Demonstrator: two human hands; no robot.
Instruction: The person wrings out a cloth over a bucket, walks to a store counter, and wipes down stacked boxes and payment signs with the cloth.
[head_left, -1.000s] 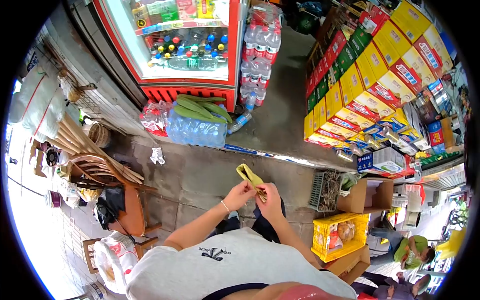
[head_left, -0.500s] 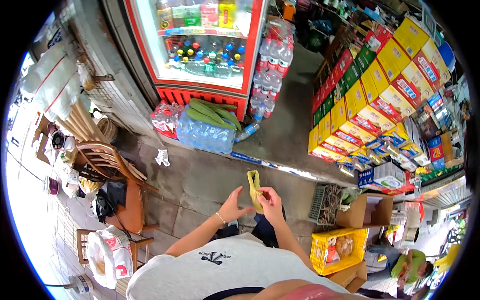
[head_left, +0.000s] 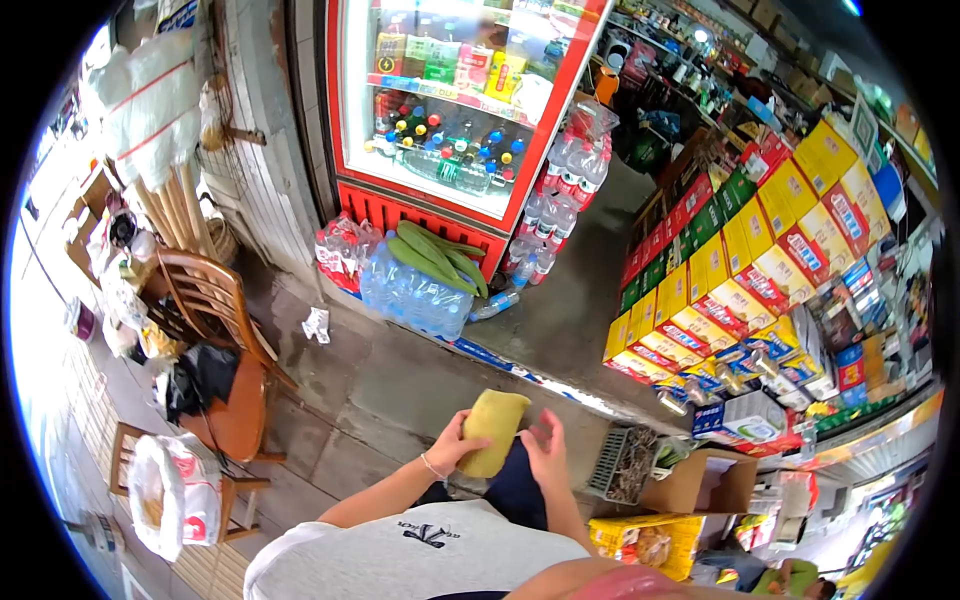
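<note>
At the far left stands a wooden chair (head_left: pixel 235 400); further right, long green vegetables (head_left: pixel 425 252) lie on a pack of bottles (head_left: pixel 405 300) in front of the fridge (head_left: pixel 520 215). Below these, the left hand (head_left: pixel 452 447) pinches the lower left side of a yellow-green piece (head_left: pixel 497 425), thumb across its face, holding it above the paving. The right hand (head_left: pixel 547 450) is at the piece's right edge, fingers parted and curled; whether a fingertip touches it, I cannot tell. Beyond are a mesh basket (head_left: pixel 622 465) and stacked boxes (head_left: pixel 745 265). The hold has just passed from right hand to left, which seems to leave the right freer to work that edge. Against the earlier frame, the piece shows a broad, flat face instead of a narrow, bunched one, and the fridge sits further right in view.
</note>
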